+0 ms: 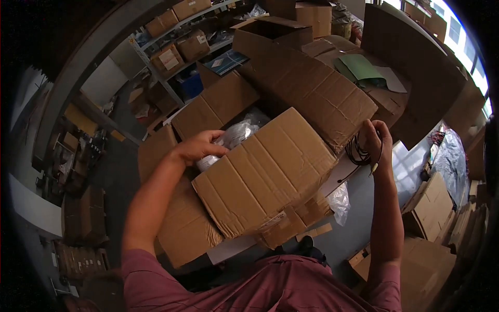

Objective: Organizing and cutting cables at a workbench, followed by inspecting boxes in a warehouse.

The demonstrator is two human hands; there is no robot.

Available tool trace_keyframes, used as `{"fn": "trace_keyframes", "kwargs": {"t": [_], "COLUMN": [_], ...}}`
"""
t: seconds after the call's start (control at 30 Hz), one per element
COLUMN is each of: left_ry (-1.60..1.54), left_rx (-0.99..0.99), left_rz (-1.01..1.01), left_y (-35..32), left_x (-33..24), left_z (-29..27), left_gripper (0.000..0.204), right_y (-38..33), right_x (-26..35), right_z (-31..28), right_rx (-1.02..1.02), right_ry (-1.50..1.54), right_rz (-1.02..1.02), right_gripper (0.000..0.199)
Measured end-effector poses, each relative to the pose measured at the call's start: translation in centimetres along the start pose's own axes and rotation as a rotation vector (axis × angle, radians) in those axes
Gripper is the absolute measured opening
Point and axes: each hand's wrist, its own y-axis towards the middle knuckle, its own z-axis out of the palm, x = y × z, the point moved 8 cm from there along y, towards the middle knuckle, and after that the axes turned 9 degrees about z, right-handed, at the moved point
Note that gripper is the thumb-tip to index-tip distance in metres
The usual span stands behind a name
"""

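An open cardboard box (265,171) stands in front of me with a wide flap raised toward me. White items in a clear plastic bag (240,132) fill its opening. My left hand (200,147) reaches in at the left, thumb and fingers curled around part of the bag, the thumb close to the flap's edge. On the right, my right hand (378,140) is closed, fingertips pinched, on a coiled thin black cable (355,154). One cable end dangles below the coil, beside the box's right corner.
Behind the box stand a long carton (312,86) and another open carton (273,34). A green sheet (359,70) lies on cardboard at the back right. Shelves (182,23) hold boxes at the far left. Flattened cardboard (431,208) leans at the right; clear plastic (340,204) hangs below the table edge.
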Motion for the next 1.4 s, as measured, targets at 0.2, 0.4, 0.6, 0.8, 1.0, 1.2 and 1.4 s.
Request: {"fn": "trace_keyframes", "kwargs": {"t": [0.2, 0.4, 0.6, 0.8, 1.0, 1.2, 1.4], "left_ry": [-0.059, -0.234, -0.438, -0.508, -0.743, -0.967, -1.149], "left_rx": [-0.220, -0.686, -1.041, -1.227, -1.447, -1.759, -2.116], "left_rz": [0.075, 0.283, 0.718, 0.977, 1.154, 1.216, 1.124], "left_y": [-5.4, -12.7, -16.3, -22.7, -31.8, -40.1, -43.0], "left_x": [-1.8, -0.7, 1.0, 2.6, 6.4, 14.0, 22.2], "left_z": [-3.0, -6.0, -7.2, -8.7, -6.6, -3.0, 3.0], "left_gripper": [0.057, 0.049, 0.036, 0.042, 0.034, 0.039, 0.035], "right_y": [-1.0, -5.1, -9.3, -10.8, -10.5, -7.2, -4.8], "right_x": [2.2, 5.9, 8.4, 10.6, 11.1, 12.2, 12.4], "right_z": [0.9, -0.5, 2.3, 7.2, 7.9, 7.6, 8.4], "right_rx": [0.077, -0.121, 0.058, 0.095, 0.104, -0.018, 0.072], "right_ry": [0.032, -0.085, -0.217, -0.449, -0.549, -0.353, -0.326], "right_rz": [-0.037, -0.311, -0.504, -0.620, -0.755, -0.717, -0.664], "right_gripper": [0.016, 0.013, 0.026, 0.040, 0.019, 0.010, 0.010]}}
